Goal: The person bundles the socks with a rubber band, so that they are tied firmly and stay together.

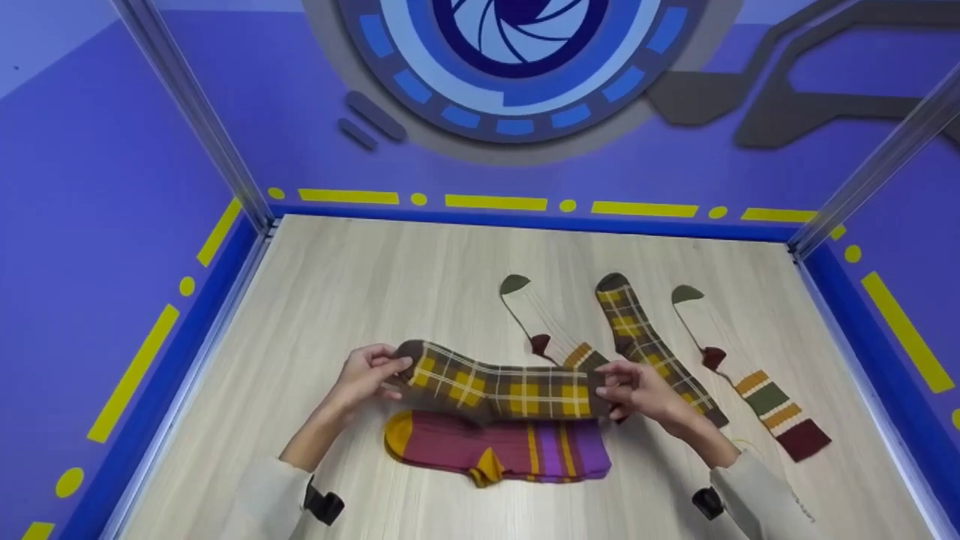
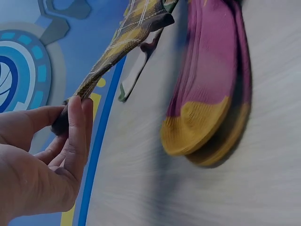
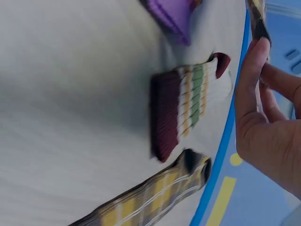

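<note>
A brown and yellow plaid sock (image 1: 510,388) is stretched sideways between my two hands, raised above the table. My left hand (image 1: 367,376) pinches its dark toe, and my right hand (image 1: 641,391) pinches the dark cuff. In the left wrist view the left hand (image 2: 47,155) grips the toe between thumb and fingers. The right wrist view has the right hand (image 3: 268,103) at the cuff end. Just below the held sock, in the head view, lie maroon socks (image 1: 450,446) with mustard toes and purple striped cuffs, one stacked on another.
Behind my right hand lies a second plaid sock (image 1: 637,330). A cream sock (image 1: 551,326) with green toe lies left of it, partly hidden by the held sock; another cream sock (image 1: 739,360) lies at right. Blue panels (image 1: 480,172) wall the wooden table (image 1: 360,270).
</note>
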Action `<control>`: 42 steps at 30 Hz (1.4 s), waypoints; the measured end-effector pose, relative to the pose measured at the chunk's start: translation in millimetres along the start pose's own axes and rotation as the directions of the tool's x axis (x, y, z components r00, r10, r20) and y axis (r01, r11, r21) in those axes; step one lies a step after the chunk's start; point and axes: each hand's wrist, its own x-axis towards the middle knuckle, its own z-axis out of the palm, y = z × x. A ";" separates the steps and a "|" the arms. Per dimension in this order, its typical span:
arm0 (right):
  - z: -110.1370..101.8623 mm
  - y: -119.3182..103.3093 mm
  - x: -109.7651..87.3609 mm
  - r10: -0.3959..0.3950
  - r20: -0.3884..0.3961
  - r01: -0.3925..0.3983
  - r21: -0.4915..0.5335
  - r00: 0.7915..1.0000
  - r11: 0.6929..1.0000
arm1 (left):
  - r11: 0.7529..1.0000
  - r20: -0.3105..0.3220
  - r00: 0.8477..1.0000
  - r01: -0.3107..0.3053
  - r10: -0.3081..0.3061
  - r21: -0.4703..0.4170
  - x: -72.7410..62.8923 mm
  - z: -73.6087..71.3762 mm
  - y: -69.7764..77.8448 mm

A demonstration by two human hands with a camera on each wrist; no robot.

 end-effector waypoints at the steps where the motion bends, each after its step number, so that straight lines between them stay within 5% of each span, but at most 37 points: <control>1: -2.2 2.7 -1.5 -0.001 0.023 0.000 0.010 1.000 1.000 | 1.000 0.018 1.000 -0.001 0.001 0.006 -2.4 -0.1 -1.1; 7: -16.2 21.5 -7.9 0.006 0.205 -0.026 0.095 0.979 0.995 | 0.998 0.134 0.990 0.041 -0.046 0.039 -17.1 0.1 -7.1; 14: -16.4 36.9 -14.1 0.022 0.401 -0.079 0.124 0.916 0.989 | 0.982 0.201 0.965 0.146 -0.167 0.116 -27.9 -1.1 -19.4; 20: -4.5 36.5 -13.9 0.056 0.320 -0.028 -0.090 0.946 0.996 | 0.948 0.268 0.950 0.073 -0.161 0.311 -29.4 0.0 -32.2; 26: -0.6 34.9 -15.8 -0.002 0.274 0.048 -0.159 0.962 0.986 | 0.951 0.312 0.937 0.057 -0.156 0.303 -29.7 -4.8 -37.5; 30: 4.4 37.2 -16.1 -0.046 0.241 0.092 -0.184 0.969 0.979 | 0.940 0.273 0.950 0.052 -0.151 0.338 -31.8 -5.7 -38.5; 34: 15.9 39.0 -16.4 -0.115 0.169 0.164 -0.310 0.979 0.936 | 0.864 0.133 0.987 0.008 -0.086 0.503 -34.1 -3.1 -40.3; 38: 28.9 38.1 -17.4 -0.156 0.099 0.184 -0.450 0.983 0.874 | 0.773 0.028 0.999 -0.005 -0.016 0.634 -33.5 -0.6 -43.5; 42: 36.4 34.8 -15.7 -0.144 0.039 0.144 -0.499 0.989 0.854 | 0.752 0.017 0.999 -0.041 0.039 0.658 -27.4 1.1 -45.8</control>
